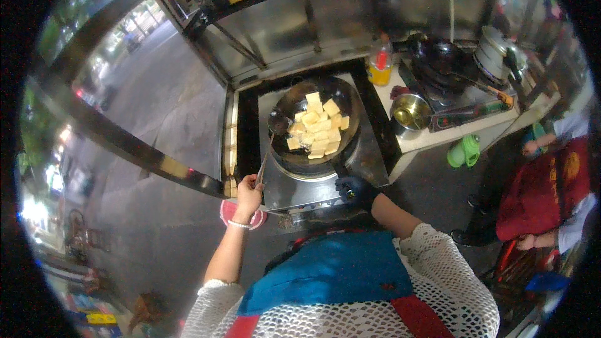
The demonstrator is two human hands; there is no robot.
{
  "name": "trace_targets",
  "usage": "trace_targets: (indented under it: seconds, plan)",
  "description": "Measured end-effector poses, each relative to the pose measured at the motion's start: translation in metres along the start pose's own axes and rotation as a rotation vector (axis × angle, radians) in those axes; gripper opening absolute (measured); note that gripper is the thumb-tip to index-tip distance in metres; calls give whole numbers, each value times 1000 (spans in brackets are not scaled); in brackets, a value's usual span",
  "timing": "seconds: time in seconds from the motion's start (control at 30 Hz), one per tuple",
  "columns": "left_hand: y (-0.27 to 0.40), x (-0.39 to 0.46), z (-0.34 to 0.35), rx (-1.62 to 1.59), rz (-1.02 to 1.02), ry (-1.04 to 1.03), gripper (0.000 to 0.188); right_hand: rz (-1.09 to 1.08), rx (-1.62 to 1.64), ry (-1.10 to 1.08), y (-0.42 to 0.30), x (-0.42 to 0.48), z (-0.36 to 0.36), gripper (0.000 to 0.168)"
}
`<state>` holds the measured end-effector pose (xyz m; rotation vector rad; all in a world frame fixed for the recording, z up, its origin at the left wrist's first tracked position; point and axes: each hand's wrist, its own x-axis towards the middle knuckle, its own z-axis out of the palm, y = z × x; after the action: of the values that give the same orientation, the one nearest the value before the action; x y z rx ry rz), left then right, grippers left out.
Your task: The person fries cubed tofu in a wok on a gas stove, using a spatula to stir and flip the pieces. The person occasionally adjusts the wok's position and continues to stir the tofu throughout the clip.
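A large dark wok (354,126) sits on a stove with a steel top (371,164). Pale yellow square slices, which look like tofu (319,126), lie heaped in it. My left hand (250,193), bare with a beaded bracelet, grips the handle of a metal ladle (265,157); its dark bowl rests inside the wok's left side. My right hand (356,192), in a black glove, is closed around the wok's handle (339,167) at the near right.
Right of the stove, a counter holds a bottle of yellow liquid (380,68), a steel pot of oil (411,111), a second wok (441,56) and a lidded pot (492,54). A person in a red apron (540,192) stands at the right. A metal frame (173,169) borders the left.
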<state>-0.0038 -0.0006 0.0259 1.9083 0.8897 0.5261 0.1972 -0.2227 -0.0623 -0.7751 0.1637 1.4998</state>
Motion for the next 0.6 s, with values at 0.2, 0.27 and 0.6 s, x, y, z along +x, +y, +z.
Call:
trace_targets:
  seconds: [0.2,0.27,0.6]
  plan:
    - [-1,-4,2,50,-129,-56,21,-20,3,-31,-1,-10,9,11]
    - [-6,-3,5,-10,-168,-66,22,0,-112,-37,-4,-10,7,11]
    - [1,-3,14,237,105,39,27,-180,-271,6,4,-2,0,15]
